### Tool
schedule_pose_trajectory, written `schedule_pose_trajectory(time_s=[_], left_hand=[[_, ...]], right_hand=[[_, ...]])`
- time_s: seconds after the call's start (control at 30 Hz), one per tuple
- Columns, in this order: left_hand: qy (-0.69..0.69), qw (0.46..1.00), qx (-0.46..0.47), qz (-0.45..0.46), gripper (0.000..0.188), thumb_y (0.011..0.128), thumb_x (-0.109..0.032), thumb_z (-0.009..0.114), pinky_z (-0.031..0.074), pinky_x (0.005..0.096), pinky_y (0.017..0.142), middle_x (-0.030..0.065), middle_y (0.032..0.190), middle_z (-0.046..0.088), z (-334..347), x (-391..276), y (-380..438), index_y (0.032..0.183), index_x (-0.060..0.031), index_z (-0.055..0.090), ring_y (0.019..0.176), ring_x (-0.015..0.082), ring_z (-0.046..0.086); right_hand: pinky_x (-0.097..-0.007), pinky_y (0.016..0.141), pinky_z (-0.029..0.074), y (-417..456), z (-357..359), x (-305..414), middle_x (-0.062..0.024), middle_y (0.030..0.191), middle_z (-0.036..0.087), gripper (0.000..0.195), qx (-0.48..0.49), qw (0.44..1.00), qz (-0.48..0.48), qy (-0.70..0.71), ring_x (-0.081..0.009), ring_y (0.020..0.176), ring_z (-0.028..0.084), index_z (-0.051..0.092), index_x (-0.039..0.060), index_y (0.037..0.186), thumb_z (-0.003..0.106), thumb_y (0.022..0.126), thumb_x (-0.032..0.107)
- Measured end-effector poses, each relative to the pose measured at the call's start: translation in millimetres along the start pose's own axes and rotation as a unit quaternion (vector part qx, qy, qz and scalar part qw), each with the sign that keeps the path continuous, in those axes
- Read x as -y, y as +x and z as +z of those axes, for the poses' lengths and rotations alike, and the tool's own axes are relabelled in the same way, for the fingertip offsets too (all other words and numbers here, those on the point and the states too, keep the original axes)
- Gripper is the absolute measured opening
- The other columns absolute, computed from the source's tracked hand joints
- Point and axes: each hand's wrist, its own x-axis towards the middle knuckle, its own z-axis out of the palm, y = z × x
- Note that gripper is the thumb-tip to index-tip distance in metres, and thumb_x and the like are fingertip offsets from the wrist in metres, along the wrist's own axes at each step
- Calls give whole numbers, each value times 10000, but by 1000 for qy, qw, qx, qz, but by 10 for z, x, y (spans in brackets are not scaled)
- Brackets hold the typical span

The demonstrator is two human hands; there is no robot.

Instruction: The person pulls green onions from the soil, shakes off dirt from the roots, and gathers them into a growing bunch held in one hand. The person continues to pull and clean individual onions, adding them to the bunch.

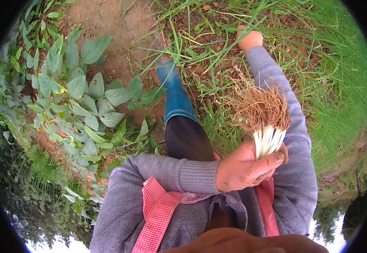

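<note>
My left hand [246, 169] is closed around a bunch of white-stemmed plants [268, 140], likely scallions or chives. Their brown, stringy roots [261, 109] point away from my body, and the leafy ends are hidden behind the hand and forearm. My right arm stretches out to the top of the view, above the bunch. There my right hand [250, 38] is low among long, thin green leaves [215, 47]. Its fingers are hidden, so whether it grips anything does not show.
A blue rubber boot [178, 98] stands on the soil between the rows. Broad-leaved plants [104, 95] grow thickly on the left. Dense narrow green leaves [338, 95] fill the right side. Bare brown soil [107, 25] shows at the top left.
</note>
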Motion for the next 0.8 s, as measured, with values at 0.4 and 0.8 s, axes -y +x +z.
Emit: schedule_pose_trajectory(time_s=[0.4,0.8], left_hand=[[-21,999,31,22,149,917,-196,442,235,183,396,-63,562,344,11,40,13,880,-52,451,436,18,289],[-20,999,20,39,261,913,-272,451,266,180,365,-38,536,374,10,33,-51,934,-13,462,399,22,320]], right_hand=[[-385,779,470,-422,-679,-274,-132,952,624,277,-43,997,-8,70,-278,889,599,638,79,930,446,834,252],[-234,511,421,-1141,991,-1043,-36,718,604,229,171,810,6,561,-97,570,513,628,31,875,532,854,238]])
